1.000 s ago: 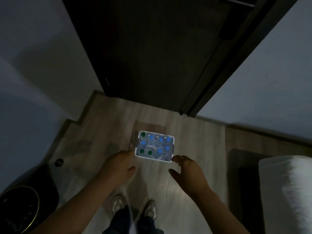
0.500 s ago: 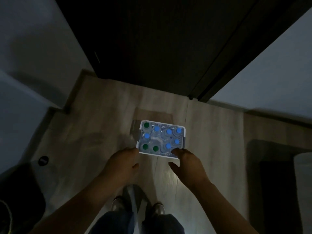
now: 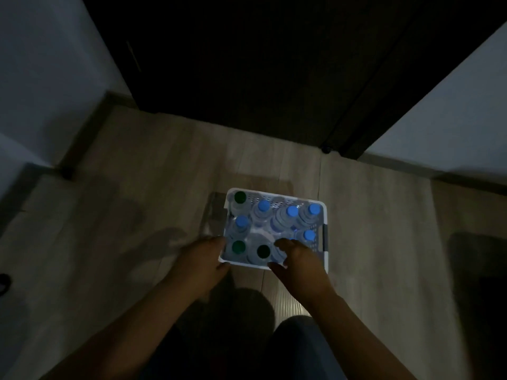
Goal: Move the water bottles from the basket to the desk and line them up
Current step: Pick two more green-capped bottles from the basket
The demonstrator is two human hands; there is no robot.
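1. Now both hands have come down onto the basket (image 3: 275, 195). A second ago they hung short of its near edge; the view has dropped closer too, so I read this as a crouch to the floor (image 3: 137, 215).
2. For the task, this is only the reach. Every one of the water bottles (image 3: 264, 205) I can see stands capped in the basket, blue caps at the back and right, green caps (image 3: 238, 246) at the left and front. No counter is in view.
3. The left hand (image 3: 203, 259) sits at the basket's near left corner, fingers (image 3: 218, 241) against the outside wall and thumb by the near rim. It is too dim to tell whether they grip.
4. The right hand (image 3: 299, 266) lies over the near right corner, fingers loosely spread above the bottles, thumb at the near rim, closed on nothing I can make out.
5. My guess: either a bottle gets picked next, or the whole basket gets lifted.
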